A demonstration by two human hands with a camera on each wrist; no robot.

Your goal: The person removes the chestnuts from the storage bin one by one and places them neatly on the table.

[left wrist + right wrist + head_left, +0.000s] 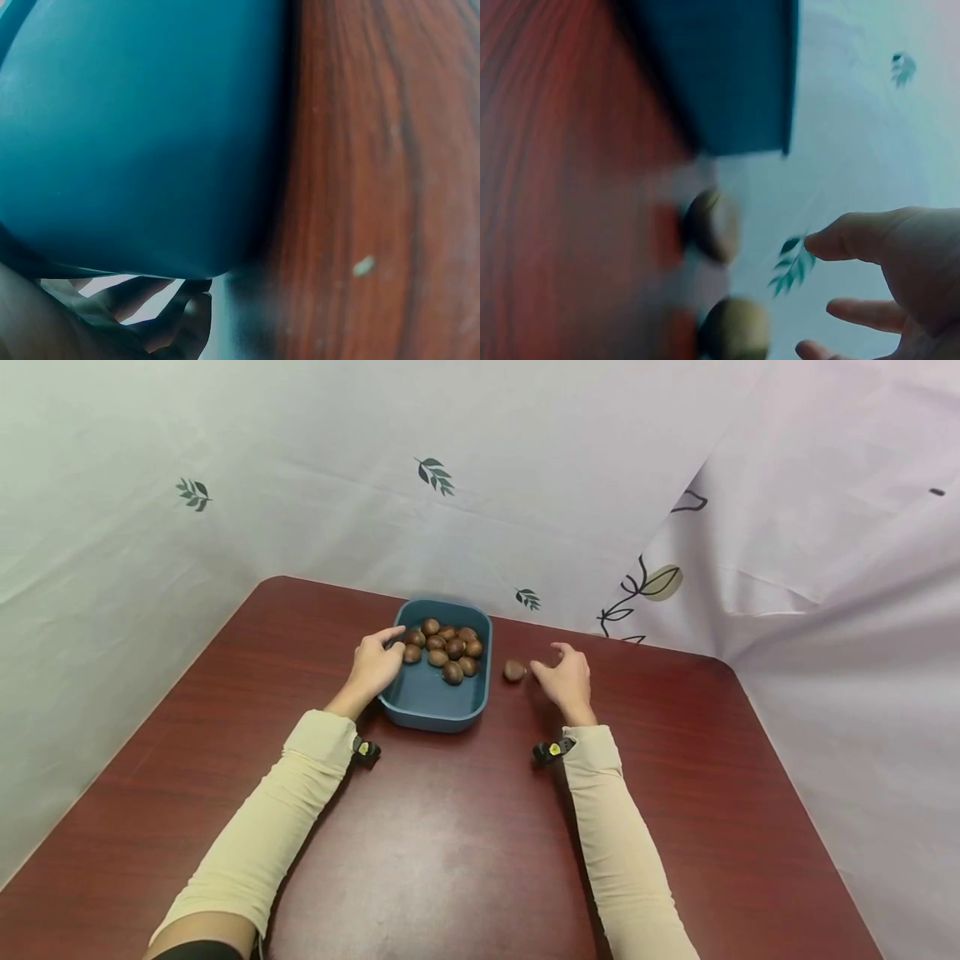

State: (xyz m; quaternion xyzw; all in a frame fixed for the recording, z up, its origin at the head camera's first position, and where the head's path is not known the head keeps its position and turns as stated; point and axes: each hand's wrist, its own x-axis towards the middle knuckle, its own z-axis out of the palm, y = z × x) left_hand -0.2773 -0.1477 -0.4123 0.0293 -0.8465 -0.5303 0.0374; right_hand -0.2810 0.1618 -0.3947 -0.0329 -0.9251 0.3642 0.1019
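A blue bin (433,722) holds several brown chestnuts (452,672), mostly in its far half. At the bin's left wall, my left hand (375,667) grips the side, the thumb over the rim. In the left wrist view, its fingers (196,322) bend beyond the bin's outer wall (142,142). One loose chestnut (513,671) lies on the table right of the bin. Just right of it is my right hand (567,681), thumb and fingers spread, holding nothing. The right wrist view shows two loose chestnuts, one nearer the bin (714,225) and another (736,330) below it.
The dark red wooden table (442,827) extends around the bin and towards me. White cloth with printed leaves (435,476) hangs behind the table and at both sides. A small pale speck (364,265) marks the wood in the left wrist view.
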